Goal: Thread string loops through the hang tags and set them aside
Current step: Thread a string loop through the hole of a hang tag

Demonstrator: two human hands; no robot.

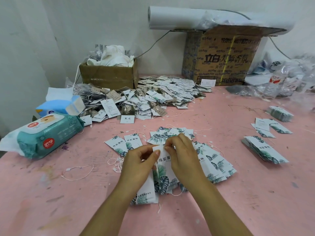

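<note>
Left hand (139, 161): fingers curled, pinching hang tag (164, 162) at top corner, above fanned tags (213, 160). Right hand (183, 150): pinching same top edge; string there too fine to confirm. Likely fault: string missing hole, fingertips covering it.

We read 玮宸服饰 on the leaf-print hang tags (132, 140) on the desk (238, 193). Held tag (164, 160) shows 玮宸服, rest covered. Wipes pack (49, 133): 欧孕 on two red badges. Big carton (225, 60): 立白 大师香氛. Digits along its top too smeared for us.
</note>
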